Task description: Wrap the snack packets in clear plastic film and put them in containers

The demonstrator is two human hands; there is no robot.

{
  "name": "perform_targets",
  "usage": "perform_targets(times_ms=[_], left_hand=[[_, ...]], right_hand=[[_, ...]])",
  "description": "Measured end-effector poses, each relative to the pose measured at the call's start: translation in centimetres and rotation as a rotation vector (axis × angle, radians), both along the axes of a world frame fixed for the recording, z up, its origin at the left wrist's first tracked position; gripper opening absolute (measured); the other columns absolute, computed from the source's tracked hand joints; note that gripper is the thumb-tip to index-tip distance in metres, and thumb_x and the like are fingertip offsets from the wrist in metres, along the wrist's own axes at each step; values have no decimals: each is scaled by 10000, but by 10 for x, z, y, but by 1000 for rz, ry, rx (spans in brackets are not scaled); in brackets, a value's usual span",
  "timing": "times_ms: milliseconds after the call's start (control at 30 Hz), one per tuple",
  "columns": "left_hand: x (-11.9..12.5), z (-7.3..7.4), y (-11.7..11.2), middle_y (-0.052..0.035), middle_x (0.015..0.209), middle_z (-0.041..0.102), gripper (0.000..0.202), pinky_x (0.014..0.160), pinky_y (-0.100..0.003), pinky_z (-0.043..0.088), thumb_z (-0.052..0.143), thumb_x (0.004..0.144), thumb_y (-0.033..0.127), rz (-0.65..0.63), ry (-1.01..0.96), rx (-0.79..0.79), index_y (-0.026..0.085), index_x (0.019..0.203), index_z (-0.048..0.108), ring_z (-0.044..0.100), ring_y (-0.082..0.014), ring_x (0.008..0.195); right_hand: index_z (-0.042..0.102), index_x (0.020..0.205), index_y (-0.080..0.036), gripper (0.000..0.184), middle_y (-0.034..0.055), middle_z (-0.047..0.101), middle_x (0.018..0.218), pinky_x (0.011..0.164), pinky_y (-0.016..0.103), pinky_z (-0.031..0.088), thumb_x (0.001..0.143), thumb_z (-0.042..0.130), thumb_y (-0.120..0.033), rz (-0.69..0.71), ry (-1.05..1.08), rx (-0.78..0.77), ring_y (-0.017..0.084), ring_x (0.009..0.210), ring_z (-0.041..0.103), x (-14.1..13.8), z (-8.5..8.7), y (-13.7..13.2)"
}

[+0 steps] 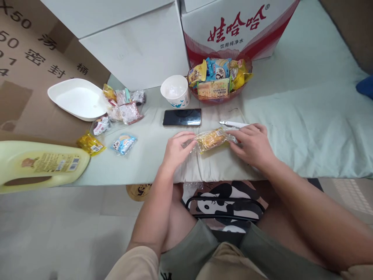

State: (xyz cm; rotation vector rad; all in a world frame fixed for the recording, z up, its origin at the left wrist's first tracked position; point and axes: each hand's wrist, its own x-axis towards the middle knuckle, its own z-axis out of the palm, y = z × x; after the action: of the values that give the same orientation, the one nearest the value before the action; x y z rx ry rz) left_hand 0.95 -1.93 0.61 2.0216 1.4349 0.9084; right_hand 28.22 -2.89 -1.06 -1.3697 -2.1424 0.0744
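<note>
Beige top, short sleeves; grey-green shorts, black marking low left.

A black phone lies in front of white cartons.

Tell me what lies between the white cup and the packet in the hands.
A phone lies there, dark screen up, on the cloth between the cup and the packet; the head view shows it.

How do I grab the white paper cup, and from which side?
Probably grip the white paper cup around its outer wall, coming from the left: it stands upright and open-topped, the snack bowl crowds its right, and a white box stands behind.
</note>
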Motion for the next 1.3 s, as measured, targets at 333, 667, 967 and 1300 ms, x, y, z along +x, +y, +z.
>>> perform_targets(times_ms=[333,667,967,1300], left_hand=[[-8,21,-8,-26,891,783,135,1002,-453,552,615,917,143,43,106,632,214,885,725,748,-215,1023],[-32,30,-27,45,566,511,198,600,-297,395,619,942,267,-67,323,428,208,761,671,478,-120,539],[-39,12,-19,-45,1072,787,164,1045,-462,487,579,943,226,-154,325,32,243,917,740,714,-245,1111],[-23,16,-14,-23,744,677,212,839,-398,508,699,896,336,235,220,745,242,712,652,680,-212,838]], right_hand=[[622,1050,-222,125,61,774,1058,1061,446,380,927,604,-240,245,21,77,261,1100,684,-4,11,-5],[634,797,-220,183,8,668,772,620,302,328,958,565,-170,138,-90,261,147,663,512,-11,22,-12],[610,858,-221,195,31,773,1016,811,322,445,968,494,-110,479,-70,70,191,959,669,-18,23,-22],[578,744,-262,283,17,772,932,825,383,472,953,504,-86,176,102,289,201,950,690,-20,20,-23]])
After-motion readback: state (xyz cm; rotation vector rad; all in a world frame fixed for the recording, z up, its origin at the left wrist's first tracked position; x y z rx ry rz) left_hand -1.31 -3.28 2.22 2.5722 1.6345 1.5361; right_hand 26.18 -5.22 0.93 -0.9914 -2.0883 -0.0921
